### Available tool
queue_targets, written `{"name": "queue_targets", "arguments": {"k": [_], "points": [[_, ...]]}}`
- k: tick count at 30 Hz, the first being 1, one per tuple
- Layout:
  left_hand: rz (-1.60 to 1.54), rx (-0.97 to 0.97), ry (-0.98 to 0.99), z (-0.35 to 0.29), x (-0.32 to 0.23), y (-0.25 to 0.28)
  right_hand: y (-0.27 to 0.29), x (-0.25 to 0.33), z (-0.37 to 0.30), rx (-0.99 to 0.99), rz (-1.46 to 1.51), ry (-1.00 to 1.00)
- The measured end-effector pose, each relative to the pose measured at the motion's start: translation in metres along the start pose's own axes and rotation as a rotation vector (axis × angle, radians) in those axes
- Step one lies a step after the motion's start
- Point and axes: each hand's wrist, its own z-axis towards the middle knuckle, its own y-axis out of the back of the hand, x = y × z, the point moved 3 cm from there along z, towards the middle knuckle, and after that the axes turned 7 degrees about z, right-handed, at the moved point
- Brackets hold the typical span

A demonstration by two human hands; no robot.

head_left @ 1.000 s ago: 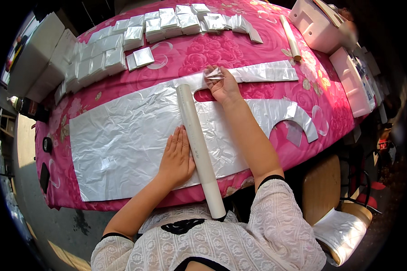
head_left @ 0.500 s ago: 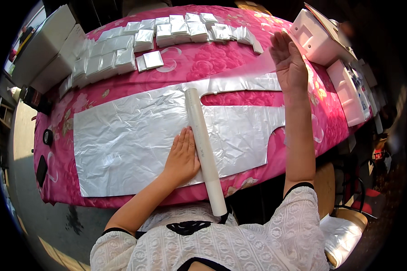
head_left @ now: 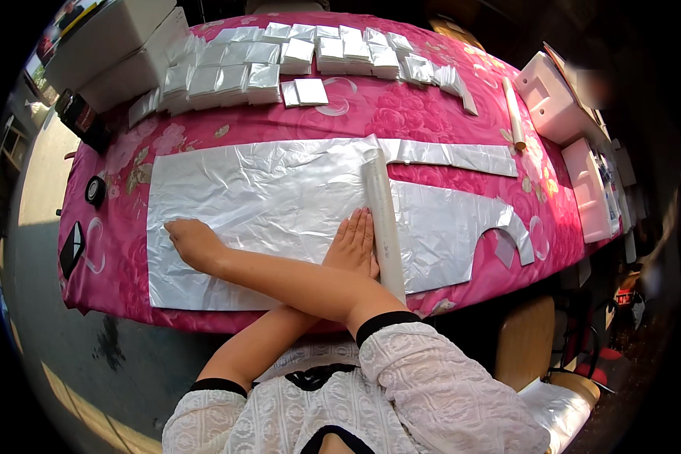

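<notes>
A white plastic apron (head_left: 242, 178) lies spread over the table, creased, with its strap ends to the right. Across it stands a pale tube (head_left: 386, 227), running from the far edge toward my body. My left hand (head_left: 353, 246) lies flat on the apron against the tube's left side, fingers stretched out together. Crossing above my left forearm, my right arm reaches to the left. My right hand (head_left: 193, 242) is over the left part of the apron, its fingers curled; whether they pinch any plastic is hidden.
Stacks of folded white plastic packets (head_left: 227, 79) fill the far side of the pink flowered tablecloth (head_left: 408, 110). A second tube (head_left: 514, 113) lies at the far right by white foam boxes (head_left: 548, 94). A tape roll (head_left: 94, 191) and a dark phone-like object (head_left: 73, 250) sit at the left.
My right hand has swung from the far right across to the apron's left part. A second tube now lies clearly at the far right. My left hand stays flat by the first tube.
</notes>
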Motion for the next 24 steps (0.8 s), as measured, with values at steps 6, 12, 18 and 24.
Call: {"name": "queue_targets", "arguments": {"k": [6, 12, 18, 24], "points": [[0.036, -0.065, -0.025, -0.002, 0.005, -0.003, 0.033, 0.075, -0.049, 0.286, 0.085, 0.166], [-0.137, -0.127, 0.008, -0.005, 0.005, 0.016, 0.196, 0.054, -0.153, 0.058, -0.301, 0.188], [-0.033, 0.059, 0.071, -0.004, 0.004, 0.021, 0.268, 0.023, -0.246, 0.163, -0.572, -0.052], [-0.209, -0.138, 0.087, -0.042, 0.052, 0.095, 0.232, 0.012, -0.223, 0.307, -0.588, 0.005]]}}
